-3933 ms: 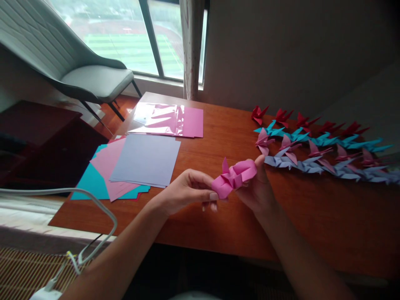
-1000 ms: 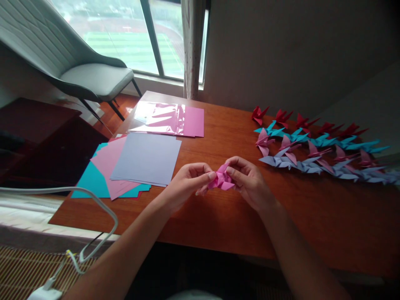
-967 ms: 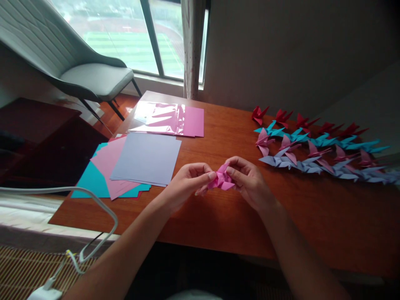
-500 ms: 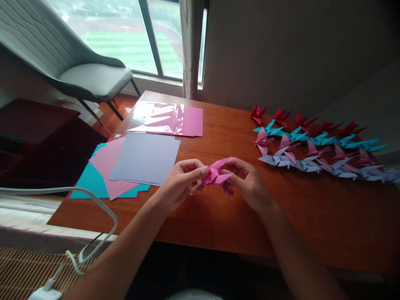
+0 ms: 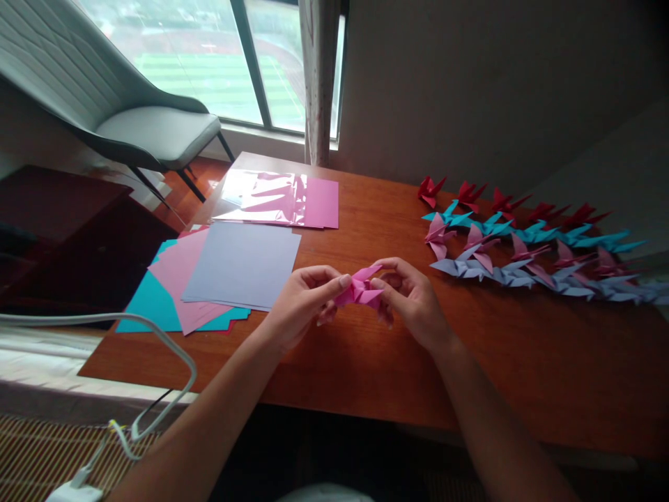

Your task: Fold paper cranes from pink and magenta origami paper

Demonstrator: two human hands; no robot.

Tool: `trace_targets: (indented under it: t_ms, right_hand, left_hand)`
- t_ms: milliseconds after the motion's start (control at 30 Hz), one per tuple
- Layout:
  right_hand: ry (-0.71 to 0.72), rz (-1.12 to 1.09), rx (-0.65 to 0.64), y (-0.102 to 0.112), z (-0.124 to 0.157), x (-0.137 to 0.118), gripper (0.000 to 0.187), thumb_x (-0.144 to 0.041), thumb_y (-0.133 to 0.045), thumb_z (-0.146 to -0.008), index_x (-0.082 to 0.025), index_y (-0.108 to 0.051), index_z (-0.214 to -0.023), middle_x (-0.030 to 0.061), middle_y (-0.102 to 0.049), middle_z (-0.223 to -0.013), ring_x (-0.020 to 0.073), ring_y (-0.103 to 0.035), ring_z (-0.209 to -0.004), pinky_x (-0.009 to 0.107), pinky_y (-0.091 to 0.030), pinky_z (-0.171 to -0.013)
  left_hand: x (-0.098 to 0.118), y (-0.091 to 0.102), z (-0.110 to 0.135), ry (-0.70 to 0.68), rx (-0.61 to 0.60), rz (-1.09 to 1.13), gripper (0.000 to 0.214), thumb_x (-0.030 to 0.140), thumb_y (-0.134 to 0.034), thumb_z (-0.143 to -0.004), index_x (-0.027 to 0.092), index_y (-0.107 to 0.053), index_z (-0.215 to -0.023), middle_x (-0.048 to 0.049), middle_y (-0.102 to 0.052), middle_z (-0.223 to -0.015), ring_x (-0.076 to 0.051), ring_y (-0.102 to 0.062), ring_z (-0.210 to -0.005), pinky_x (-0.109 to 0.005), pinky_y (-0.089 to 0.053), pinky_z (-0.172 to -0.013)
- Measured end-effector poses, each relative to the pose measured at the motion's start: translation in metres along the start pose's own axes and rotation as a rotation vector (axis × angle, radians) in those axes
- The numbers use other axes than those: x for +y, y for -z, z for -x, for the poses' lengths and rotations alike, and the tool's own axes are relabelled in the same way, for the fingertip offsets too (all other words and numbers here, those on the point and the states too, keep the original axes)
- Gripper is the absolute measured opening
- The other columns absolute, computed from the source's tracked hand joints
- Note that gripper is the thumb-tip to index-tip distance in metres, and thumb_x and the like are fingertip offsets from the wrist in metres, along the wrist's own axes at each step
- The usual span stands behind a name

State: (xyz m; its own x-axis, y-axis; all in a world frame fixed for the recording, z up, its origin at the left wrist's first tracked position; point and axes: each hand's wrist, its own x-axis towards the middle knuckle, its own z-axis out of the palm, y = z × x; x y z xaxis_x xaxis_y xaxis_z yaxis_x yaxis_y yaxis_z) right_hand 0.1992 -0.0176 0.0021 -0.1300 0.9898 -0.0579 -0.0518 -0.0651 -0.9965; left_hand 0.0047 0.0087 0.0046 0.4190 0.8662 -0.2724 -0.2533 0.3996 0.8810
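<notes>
Between my two hands, above the near part of the wooden table [image 5: 366,376], is a bright pink origami crane [image 5: 362,289]. My left hand [image 5: 308,300] pinches its left side, the thumb lying on top. My right hand [image 5: 412,300] is closed at the crane's right side, with the thumb against the folds and the index finger by the upper point. The other fingers of both hands curl underneath and are partly hidden.
Rows of folded cranes stand at the right: red [image 5: 431,192], turquoise [image 5: 491,223], pink [image 5: 439,237] and pale lilac [image 5: 517,274]. Lilac sheets [image 5: 245,265] overlap pink and turquoise paper [image 5: 151,296] at left. Behind lies a clear paper packet [image 5: 272,199]. A white cable [image 5: 172,341] crosses the left corner.
My right thumb has moved up and inward from the crane's lower right point to its middle folds. The crane has turned slightly in my fingers; my left hand keeps its pinch.
</notes>
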Motion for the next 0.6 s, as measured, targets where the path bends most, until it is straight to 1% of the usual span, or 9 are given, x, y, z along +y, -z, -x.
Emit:
trace_targets:
  t_ms: [100, 200, 300, 433, 533, 600]
  right_hand:
    - [0.023, 0.033, 0.047, 0.0002, 0.0002, -0.0009, 0.016, -0.031, -0.069, -0.090, -0.022, -0.062, -0.101, -0.0075, -0.061, -0.060, 0.0056, -0.048, -0.039, 0.015, -0.036, -0.034]
    - [0.056, 0.050, 0.069, -0.0001, -0.0003, -0.0012, 0.012, -0.030, -0.069, -0.090, -0.022, -0.063, -0.096, -0.0089, -0.057, -0.057, 0.0042, -0.045, -0.040, 0.014, -0.033, -0.035]
    - [0.066, 0.035, 0.054, 0.0005, -0.0006, 0.0000, 0.012, -0.031, -0.069, -0.091, -0.022, -0.063, -0.096, -0.0086, -0.057, -0.058, 0.0047, -0.047, -0.040, 0.015, -0.032, -0.035]
    - [0.077, 0.025, 0.031, 0.0039, 0.0001, 0.0020, 0.014, -0.033, -0.070, -0.091, -0.023, -0.066, -0.100, -0.0070, -0.060, -0.060, 0.0064, -0.051, -0.042, 0.017, -0.036, -0.037]
    - [0.098, 0.036, 0.062, 0.0067, 0.0003, 0.0017, 0.014, -0.033, -0.072, -0.089, -0.023, -0.069, -0.099, -0.0062, -0.061, -0.059, 0.0070, -0.052, -0.043, 0.018, -0.036, -0.037]
    - [0.108, 0.039, 0.092, 0.0077, 0.0001, 0.0013, 0.013, -0.033, -0.072, -0.089, -0.023, -0.070, -0.098, -0.0061, -0.060, -0.057, 0.0070, -0.051, -0.042, 0.018, -0.034, -0.037]
  left_hand:
    - [0.0000, -0.0017, 0.0000, 0.004, 0.066, -0.064, 0.039, 0.044, -0.082, -0.078, 0.014, -0.061, -0.064, 0.0051, -0.054, -0.052, -0.001, -0.037, -0.037, -0.012, -0.022, -0.034]
    - [0.0003, -0.0028, -0.0002, 0.019, 0.063, -0.086, 0.042, 0.047, -0.082, -0.077, 0.014, -0.060, -0.063, 0.0049, -0.054, -0.054, -0.001, -0.036, -0.038, -0.012, -0.020, -0.034]
    - [0.0004, -0.0021, -0.0006, 0.015, 0.060, -0.063, 0.040, 0.045, -0.082, -0.078, 0.014, -0.060, -0.063, 0.0052, -0.053, -0.052, -0.001, -0.037, -0.038, -0.013, -0.022, -0.034]
    - [0.0010, 0.0001, -0.0010, -0.006, 0.031, 0.021, 0.036, 0.041, -0.080, -0.080, 0.015, -0.060, -0.064, 0.0068, -0.049, -0.048, -0.002, -0.036, -0.037, -0.014, -0.024, -0.036]
    - [0.0014, 0.0011, -0.0015, -0.007, 0.024, 0.063, 0.036, 0.040, -0.080, -0.080, 0.015, -0.060, -0.064, 0.0070, -0.048, -0.047, -0.001, -0.034, -0.036, -0.015, -0.022, -0.036]
    - [0.0010, 0.0014, -0.0023, -0.015, 0.040, 0.066, 0.036, 0.039, -0.081, -0.080, 0.015, -0.060, -0.063, 0.0064, -0.050, -0.050, -0.001, -0.035, -0.038, -0.015, -0.023, -0.037]
